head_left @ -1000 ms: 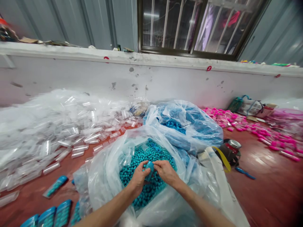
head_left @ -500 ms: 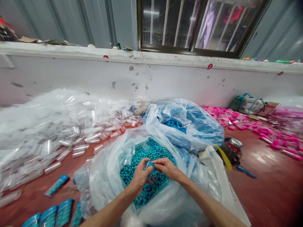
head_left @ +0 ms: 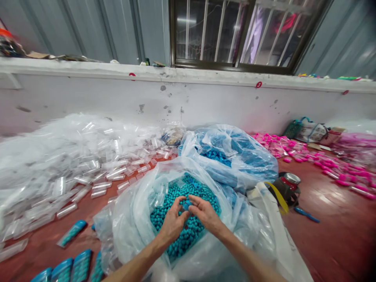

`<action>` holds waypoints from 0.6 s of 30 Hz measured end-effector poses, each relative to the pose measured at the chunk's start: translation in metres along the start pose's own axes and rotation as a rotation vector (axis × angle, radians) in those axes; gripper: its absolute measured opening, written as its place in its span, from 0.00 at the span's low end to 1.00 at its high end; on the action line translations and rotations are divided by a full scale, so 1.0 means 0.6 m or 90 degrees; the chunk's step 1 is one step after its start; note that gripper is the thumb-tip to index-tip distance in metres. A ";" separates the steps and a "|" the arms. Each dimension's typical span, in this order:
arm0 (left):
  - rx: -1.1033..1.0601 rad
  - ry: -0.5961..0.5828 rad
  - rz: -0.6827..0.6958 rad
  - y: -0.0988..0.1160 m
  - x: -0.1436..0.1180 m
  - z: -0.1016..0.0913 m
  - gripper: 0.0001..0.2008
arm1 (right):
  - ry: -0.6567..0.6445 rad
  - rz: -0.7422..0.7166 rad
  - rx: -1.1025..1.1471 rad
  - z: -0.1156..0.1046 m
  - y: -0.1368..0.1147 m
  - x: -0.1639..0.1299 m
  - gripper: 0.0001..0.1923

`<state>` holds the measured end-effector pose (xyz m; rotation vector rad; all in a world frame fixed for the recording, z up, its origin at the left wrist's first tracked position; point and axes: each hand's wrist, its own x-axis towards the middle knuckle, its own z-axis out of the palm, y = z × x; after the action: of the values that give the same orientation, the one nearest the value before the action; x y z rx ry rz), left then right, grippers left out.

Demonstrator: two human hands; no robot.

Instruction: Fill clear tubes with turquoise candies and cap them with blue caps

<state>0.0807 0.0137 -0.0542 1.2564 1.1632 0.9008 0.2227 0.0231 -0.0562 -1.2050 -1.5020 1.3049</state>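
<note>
Inspector: State the position of the hands.

Assessor: Both are over the open clear plastic bag (head_left: 132,219) on the red floor (head_left: 331,227), above the teal beads (head_left: 176,196) that fill it. The left hand (head_left: 173,225) and right hand (head_left: 205,214) meet at the fingertips, pinched together on a small blue piece (head_left: 185,204). The piece is mostly hidden by the fingers; its exact form cannot be told.

Inspector: Where does that piece sit relative to the beads?

Assessor: Just above the bead heap, near the middle of the bag's mouth. Whether it touches the beads cannot be told.

Inspector: Surroundings?

Assessor: Behind the bag, toward the white wall (head_left: 205,102), a second plastic bag (head_left: 232,156) holds blue parts. To the left, a large pile of clear tubes (head_left: 64,164) runs along the floor to the wall. At the near left edge lie filled blue tubes (head_left: 73,266). To the right, a jar with a metal lid (head_left: 289,182) stands just beside the bags, and pink tubes (head_left: 323,164) are scattered toward the far right corner.
</note>
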 end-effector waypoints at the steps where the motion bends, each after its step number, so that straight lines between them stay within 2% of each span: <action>1: -0.016 0.015 -0.003 0.001 -0.001 0.002 0.21 | -0.044 0.005 -0.040 0.003 -0.002 -0.006 0.29; 4: -0.065 0.062 -0.050 0.010 -0.007 0.005 0.22 | -0.124 0.006 -0.202 0.010 -0.006 -0.023 0.49; 6: -0.089 0.060 -0.058 0.018 -0.013 0.005 0.22 | -0.116 -0.029 -0.297 0.017 -0.009 -0.030 0.54; 7: -0.098 0.052 -0.053 0.021 -0.016 0.005 0.21 | -0.098 -0.056 -0.329 0.021 -0.011 -0.031 0.51; 9: -0.097 0.039 -0.034 0.026 -0.020 0.006 0.19 | -0.058 -0.116 -0.372 0.029 -0.017 -0.033 0.39; 11: -0.083 0.054 -0.024 0.025 -0.020 0.008 0.17 | -0.027 -0.162 -0.409 0.037 -0.022 -0.034 0.31; 15: -0.058 0.119 -0.009 0.011 -0.013 0.016 0.13 | 0.007 -0.172 -0.453 0.050 -0.019 -0.036 0.32; 18: -0.026 0.111 0.022 0.000 -0.003 0.021 0.12 | 0.027 -0.169 -0.421 0.053 -0.008 -0.036 0.34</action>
<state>0.0923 0.0091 -0.0546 1.1849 1.2564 1.0719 0.1963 -0.0053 -0.0561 -1.3495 -2.0620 0.6084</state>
